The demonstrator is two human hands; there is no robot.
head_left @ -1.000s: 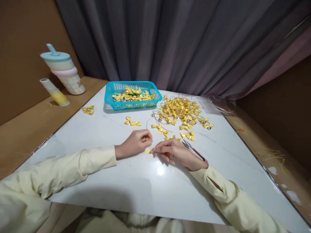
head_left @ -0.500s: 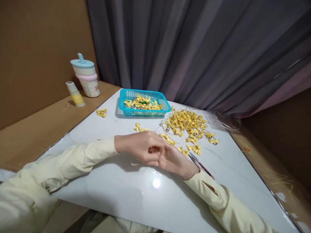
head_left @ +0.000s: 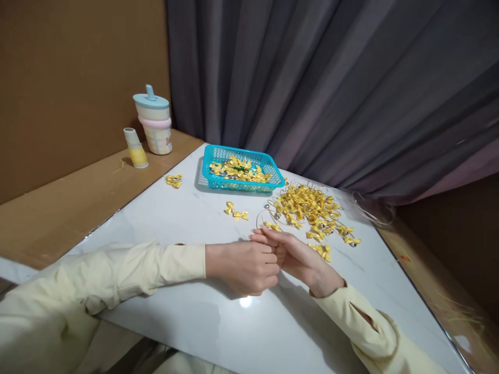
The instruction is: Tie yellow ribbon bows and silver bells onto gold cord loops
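Both hands have shifted since half a second ago: the left grip (head_left: 249,267) no longer lies across the right palm but rests knuckles up against the right fingers, and the right grip (head_left: 296,254) has its fingertips raised; the whole view has swung too. The left grip is curled inward, the right one half folded beside it; whether either has something pinched I cannot tell, since the fingers hide it.

A wire loop (head_left: 257,217) stands just beyond the right fingertips, next to a yellow bow (head_left: 272,226); the pile of bows (head_left: 307,202) lies beyond the right grip, with a few loose bows (head_left: 322,251) nearer its wrist. My worry is snagging: the wires in the pile overlap, so a finger or cuff catching one could drag others along; anything small between the hands could also slip onto the glossy desk (head_left: 195,317) unseen.

Straight beyond the left grip sits the blue basket (head_left: 245,186), with yellow bows, silver pieces and something green inside; far to that grip's left stand a lidded tumbler (head_left: 154,127), contents hidden, and a small bottle (head_left: 136,150), yellow in its lower part.
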